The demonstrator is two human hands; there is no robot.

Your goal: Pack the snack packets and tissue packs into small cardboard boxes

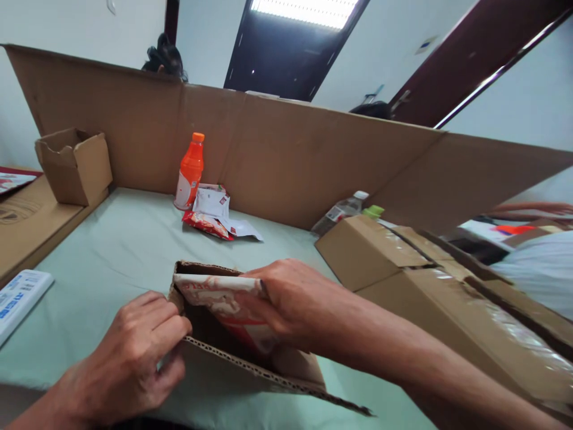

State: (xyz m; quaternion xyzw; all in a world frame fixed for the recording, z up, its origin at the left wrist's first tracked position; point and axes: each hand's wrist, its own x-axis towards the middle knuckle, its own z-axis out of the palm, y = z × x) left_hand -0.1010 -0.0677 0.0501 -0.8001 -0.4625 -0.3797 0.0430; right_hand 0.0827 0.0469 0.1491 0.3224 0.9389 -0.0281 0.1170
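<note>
Just ahead of me is an open cardboard box (pixel 250 373) with raw corrugated edges. My left hand (pixel 138 346) has its fingers closed on the box's left edge, with the fingertips curled over the rim. My right hand (pixel 286 298) reaches inside the box, its fingers wrapped around a flat red-and-white printed packet (pixel 215 295). The packet stands on edge, its upper part level with the rim. Its lower end lies deep in the box, partly hidden by my fingers and the near wall.
Behind stand an orange drink bottle (pixel 190 173) and several sachets (pixel 210 206). A small carton (pixel 80 170) sits at left, above a white power strip (pixel 22 301). Large taped boxes (pixel 430 310) and a clear bottle (pixel 342 212) are at right. A cardboard partition (pixel 286 149) spans the back.
</note>
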